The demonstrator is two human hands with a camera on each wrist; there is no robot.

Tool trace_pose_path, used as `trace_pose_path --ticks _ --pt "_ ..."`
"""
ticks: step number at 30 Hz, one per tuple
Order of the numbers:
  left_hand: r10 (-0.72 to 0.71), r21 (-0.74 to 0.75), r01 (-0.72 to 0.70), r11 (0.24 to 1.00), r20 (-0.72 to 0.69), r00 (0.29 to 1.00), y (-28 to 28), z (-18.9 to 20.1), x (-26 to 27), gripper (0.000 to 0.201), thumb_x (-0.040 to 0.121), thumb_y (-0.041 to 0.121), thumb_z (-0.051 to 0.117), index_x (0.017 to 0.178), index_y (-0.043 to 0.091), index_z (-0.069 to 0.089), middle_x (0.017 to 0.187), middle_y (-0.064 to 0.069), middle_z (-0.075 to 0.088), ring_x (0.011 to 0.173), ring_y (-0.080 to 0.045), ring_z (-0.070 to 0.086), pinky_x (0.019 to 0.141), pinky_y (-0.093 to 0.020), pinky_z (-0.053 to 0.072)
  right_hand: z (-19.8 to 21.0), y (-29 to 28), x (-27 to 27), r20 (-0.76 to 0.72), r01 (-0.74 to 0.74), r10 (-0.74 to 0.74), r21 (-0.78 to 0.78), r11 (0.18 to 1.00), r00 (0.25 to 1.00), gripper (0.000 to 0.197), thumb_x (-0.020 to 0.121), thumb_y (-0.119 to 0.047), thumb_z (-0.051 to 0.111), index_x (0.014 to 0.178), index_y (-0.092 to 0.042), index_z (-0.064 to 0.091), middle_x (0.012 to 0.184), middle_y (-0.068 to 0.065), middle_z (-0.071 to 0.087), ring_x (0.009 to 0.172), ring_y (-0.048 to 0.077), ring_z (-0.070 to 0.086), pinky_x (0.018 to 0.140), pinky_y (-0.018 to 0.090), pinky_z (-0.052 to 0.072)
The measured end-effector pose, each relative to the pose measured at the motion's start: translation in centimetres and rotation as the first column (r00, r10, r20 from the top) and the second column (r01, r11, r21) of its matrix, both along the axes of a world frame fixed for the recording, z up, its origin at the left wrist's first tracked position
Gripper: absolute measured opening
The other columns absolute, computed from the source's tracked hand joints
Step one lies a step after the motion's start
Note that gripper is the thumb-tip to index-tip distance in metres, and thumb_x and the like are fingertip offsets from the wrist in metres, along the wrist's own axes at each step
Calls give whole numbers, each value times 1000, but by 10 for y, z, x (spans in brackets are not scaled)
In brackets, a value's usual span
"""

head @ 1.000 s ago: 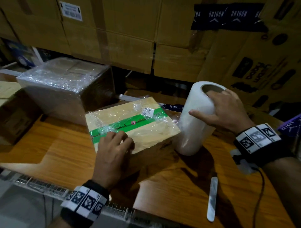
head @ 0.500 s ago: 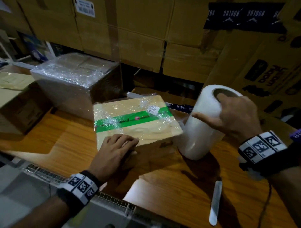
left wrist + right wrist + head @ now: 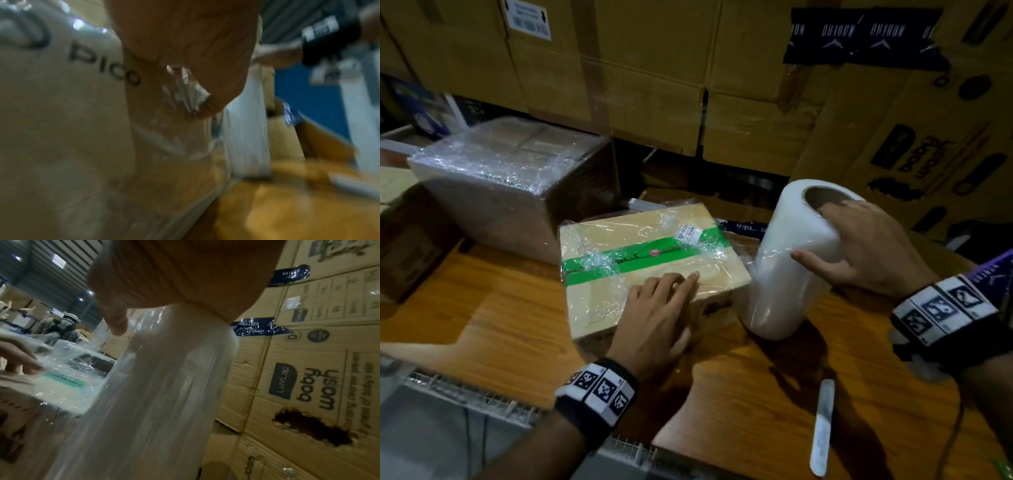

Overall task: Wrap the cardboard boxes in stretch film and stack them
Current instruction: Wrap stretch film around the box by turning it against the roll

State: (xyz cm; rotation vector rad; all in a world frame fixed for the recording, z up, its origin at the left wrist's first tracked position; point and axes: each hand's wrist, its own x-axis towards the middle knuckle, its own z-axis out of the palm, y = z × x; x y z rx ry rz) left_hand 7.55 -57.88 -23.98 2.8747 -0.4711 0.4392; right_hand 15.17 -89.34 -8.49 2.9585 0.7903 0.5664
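A big wrapped box sits at ten o'clock on the table. The small box is in the middle. The right hand grips the film roll at three o'clock. The left hand lies flat, fingers straight, on the small box.

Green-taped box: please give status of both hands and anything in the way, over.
Left hand flat on green-taped box, pressing film. Right hand grips film roll, tilted beside box. Wrapped box behind, apart; nothing blocking.
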Motion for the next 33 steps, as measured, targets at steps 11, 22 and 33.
trace_pose_path --ticks 11,22,33 --pt "-23 -1 23 1000 93 995 4 16 15 58 99 71 36 114 24 66 109 -1 55 96 -19 49 83 -42 45 2 5 7 31 37 -36 -28 999 999 72 79 -91 45 78 -19 49 64 -8 40 61 21 44 77 42 42" --pt "-45 -86 39 996 -72 996 -44 25 62 118 73 64 80 163 27 12 123 -8 48 99 -20 46 88 -37 46 3 -4 11 -39 -117 120 76 990 992 51 80 -67 66 93 -29 36 72 -25 29 63 13 39 77 33 31" --pt "13 318 88 944 -304 953 -73 41 100 98 101 45 60 161 41 -17 133 -20 47 83 -25 60 56 -34 47 2 -9 12 -106 -87 95 75 993 990 48 76 -66 56 88 -20 50 67 -12 41 64 20 44 77 33 25"
